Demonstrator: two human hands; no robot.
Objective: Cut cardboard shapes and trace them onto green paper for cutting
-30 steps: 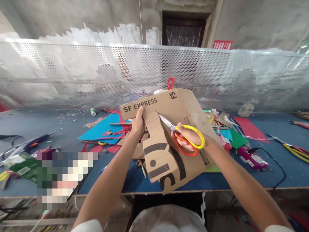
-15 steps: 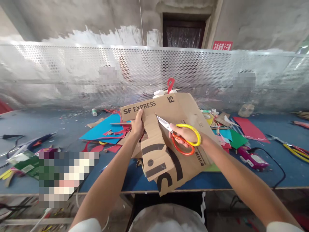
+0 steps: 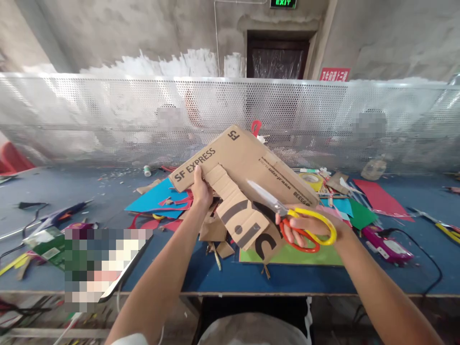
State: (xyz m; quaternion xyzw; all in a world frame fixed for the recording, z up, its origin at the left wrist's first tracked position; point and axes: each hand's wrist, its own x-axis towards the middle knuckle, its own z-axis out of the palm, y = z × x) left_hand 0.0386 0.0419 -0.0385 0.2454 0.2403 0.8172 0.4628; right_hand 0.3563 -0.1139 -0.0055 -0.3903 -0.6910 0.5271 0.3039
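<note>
A brown, creased corrugated cardboard sheet (image 3: 247, 158) with black "SF EXPRESS" print is held tilted above the blue tabletop (image 3: 108, 196), a partly cut strip hanging from it towards the near edge. The left hand (image 3: 202, 190) is clamped on its left part, thumb on the printed face; the other fingers are hidden behind. The right hand (image 3: 298, 227) has its fingers curled round the handles of large steel scissors (image 3: 282, 209), 1 loop yellow and 1 orange. The blades lie across the cardboard in view; they look nearly together, though blur hides whether they touch it. Under the cardboard lies a flat lime-green sheet (image 3: 305, 256). To the left is a bright blue sheet (image 3: 142, 200) with red scraps on it; to the right, a flat red sheet (image 3: 381, 197) and a glossy purple box-shaped device (image 3: 388, 247) with a black cord. Behind stands a perforated silver metal screen (image 3: 136, 110).
</note>
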